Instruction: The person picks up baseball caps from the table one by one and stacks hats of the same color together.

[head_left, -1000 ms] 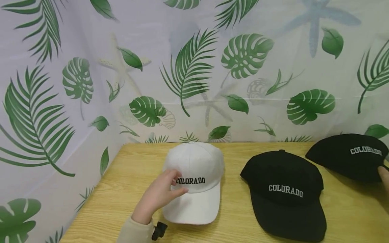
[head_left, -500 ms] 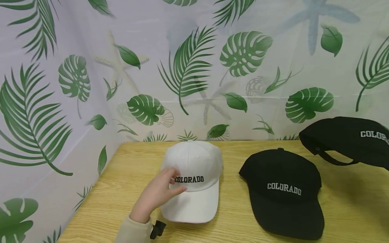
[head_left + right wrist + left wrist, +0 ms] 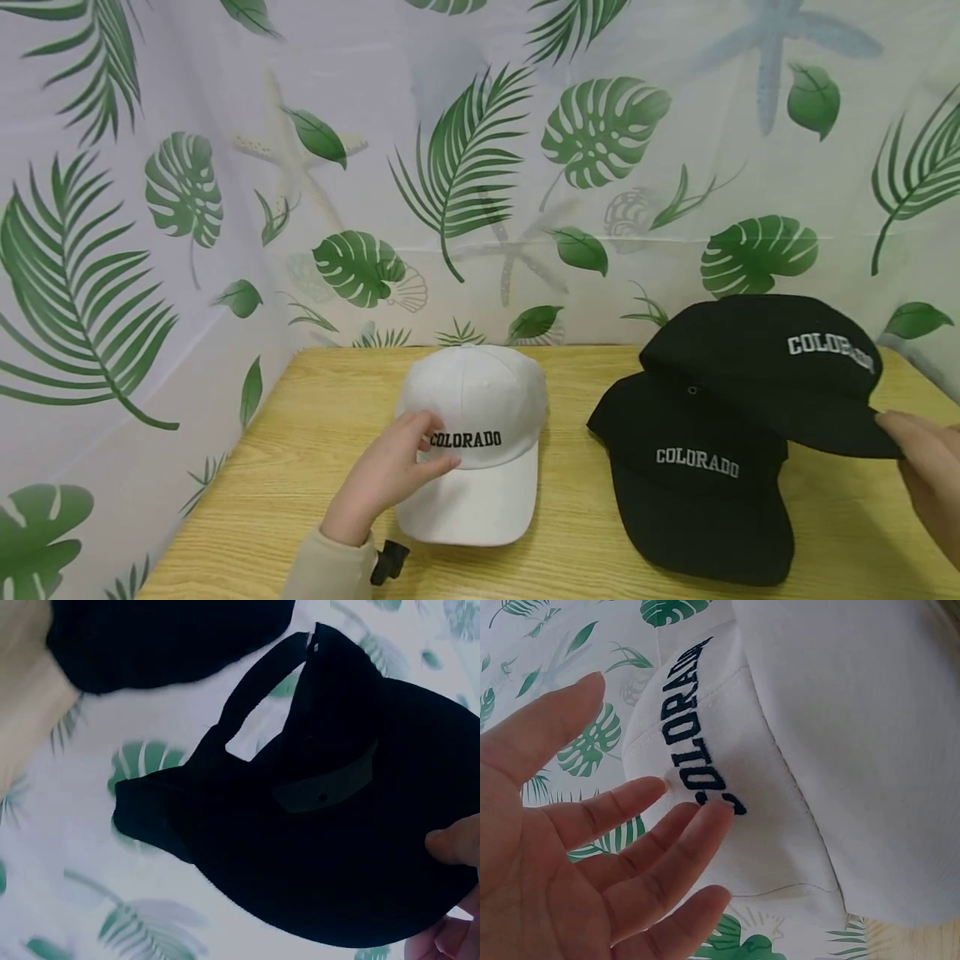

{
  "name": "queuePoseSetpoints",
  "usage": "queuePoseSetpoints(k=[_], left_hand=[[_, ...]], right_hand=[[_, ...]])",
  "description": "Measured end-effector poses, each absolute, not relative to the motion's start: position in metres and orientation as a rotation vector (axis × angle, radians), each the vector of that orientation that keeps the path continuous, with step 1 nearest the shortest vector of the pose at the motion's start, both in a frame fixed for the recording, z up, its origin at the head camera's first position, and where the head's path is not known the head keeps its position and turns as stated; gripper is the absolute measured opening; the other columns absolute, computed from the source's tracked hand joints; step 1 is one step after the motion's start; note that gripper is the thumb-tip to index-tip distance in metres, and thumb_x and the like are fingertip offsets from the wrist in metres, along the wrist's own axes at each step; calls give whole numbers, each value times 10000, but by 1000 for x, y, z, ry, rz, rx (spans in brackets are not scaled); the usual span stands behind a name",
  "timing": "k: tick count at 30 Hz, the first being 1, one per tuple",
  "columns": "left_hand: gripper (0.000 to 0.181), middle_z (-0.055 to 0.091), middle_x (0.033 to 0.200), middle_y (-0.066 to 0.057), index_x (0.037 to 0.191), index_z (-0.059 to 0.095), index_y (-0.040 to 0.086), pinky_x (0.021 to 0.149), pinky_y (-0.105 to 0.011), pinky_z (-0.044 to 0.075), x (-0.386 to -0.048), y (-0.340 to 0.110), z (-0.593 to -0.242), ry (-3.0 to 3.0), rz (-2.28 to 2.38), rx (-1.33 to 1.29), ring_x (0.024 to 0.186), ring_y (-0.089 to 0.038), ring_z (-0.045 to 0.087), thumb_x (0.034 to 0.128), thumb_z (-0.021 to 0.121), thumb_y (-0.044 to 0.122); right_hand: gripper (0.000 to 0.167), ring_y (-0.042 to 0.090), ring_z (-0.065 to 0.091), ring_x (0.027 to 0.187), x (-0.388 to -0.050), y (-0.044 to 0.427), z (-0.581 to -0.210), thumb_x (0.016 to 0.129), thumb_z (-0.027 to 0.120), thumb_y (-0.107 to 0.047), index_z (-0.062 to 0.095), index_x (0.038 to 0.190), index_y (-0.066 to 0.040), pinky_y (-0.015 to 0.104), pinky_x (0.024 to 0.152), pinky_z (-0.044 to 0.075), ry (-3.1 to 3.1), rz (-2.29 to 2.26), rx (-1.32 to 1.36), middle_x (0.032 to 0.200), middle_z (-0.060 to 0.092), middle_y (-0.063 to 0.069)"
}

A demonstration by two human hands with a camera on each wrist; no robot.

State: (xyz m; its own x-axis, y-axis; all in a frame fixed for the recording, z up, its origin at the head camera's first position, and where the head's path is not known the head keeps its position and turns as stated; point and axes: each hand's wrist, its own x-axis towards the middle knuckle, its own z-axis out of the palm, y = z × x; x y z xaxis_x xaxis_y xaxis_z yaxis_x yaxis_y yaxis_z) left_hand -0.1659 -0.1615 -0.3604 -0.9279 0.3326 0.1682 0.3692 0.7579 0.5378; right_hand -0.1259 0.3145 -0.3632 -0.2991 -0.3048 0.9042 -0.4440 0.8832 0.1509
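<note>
In the head view my right hand pinches the brim of a black baseball cap lettered COLORADO. This cap is tilted in the air, overlapping the crown of a second black cap on the table. The right wrist view shows the held cap's underside and back strap, with my thumb on the brim. My left hand is in front of a white cap with dark COLORADO lettering. Its fingers are spread and loosely bent, holding nothing; whether the fingertips touch the crown I cannot tell.
The caps are over a yellow wood-grain table. Behind and to the left hangs a white cloth printed with green leaves and starfish. A small black device sits at my left sleeve.
My right hand has lifted the black cap from the table at the right and carried it left, over the second black cap. My left hand stays almost still beside the white cap.
</note>
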Motion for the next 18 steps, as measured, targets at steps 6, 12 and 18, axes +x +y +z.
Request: queuePoseSetpoints(k=[6, 12, 18], left_hand=[[369, 542, 964, -79, 997, 533, 22, 689, -337, 443, -168, -162, -362, -2887, -902, -585, 824, -199, 529, 781, 671, 288], [331, 532, 904, -58, 960, 531, 29, 696, -334, 439, -170, -160, -364, -2902, -926, -620, 812, -194, 526, 786, 668, 274], [308, 523, 882, -42, 936, 526, 43, 694, -332, 436, -170, -161, -364, -2908, -911, -619, 803, -185, 520, 791, 662, 279]], right_hand=[[512, 320, 460, 476, -108, 261, -338, 979, 230, -242, 611, 812, 57, 420, 429, 388, -1941, 11, 700, 674, 609, 204], [671, 268, 479, 523, -105, 252, -355, 979, 67, -309, 640, 870, 21, 395, 443, 446, -2145, -85, 769, 709, 628, 148], [752, 270, 577, 701, -107, 245, -374, 924, 1, -409, 638, 953, -12, 402, 564, 495, -2383, -76, 841, 852, 639, 124]])
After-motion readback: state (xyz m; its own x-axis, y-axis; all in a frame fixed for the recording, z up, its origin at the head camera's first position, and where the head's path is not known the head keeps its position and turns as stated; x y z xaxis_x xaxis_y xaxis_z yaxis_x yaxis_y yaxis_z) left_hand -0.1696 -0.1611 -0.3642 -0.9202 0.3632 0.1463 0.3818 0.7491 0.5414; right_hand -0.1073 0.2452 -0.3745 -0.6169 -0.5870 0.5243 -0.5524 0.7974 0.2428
